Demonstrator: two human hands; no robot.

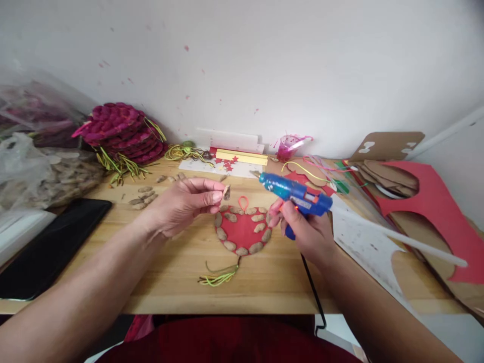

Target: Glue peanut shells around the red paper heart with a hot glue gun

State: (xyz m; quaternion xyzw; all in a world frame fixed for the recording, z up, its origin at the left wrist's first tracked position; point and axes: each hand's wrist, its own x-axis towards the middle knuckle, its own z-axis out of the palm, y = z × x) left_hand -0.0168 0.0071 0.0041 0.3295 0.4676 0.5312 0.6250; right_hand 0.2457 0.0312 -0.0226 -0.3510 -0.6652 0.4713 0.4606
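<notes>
Between its thumb and fingertips, my left hand pinches a peanut shell above the upper left edge of a red disc. My right hand is wrapped round the handle of a blue glue gun, whose nozzle points left toward the peanut shell without touching it. The red disc lies flat on the wooden table between the hands. Peanut shells line its rim, with a few more inside it. It has a red loop at the top and a yellow-green tassel at the bottom.
Loose peanuts lie left of my left hand. Farther left are a black phone-like slab, a bag of peanuts and stacked magenta discs. A pink-stained cup stands by the wall. Red cut-out sheets and a white stick are right.
</notes>
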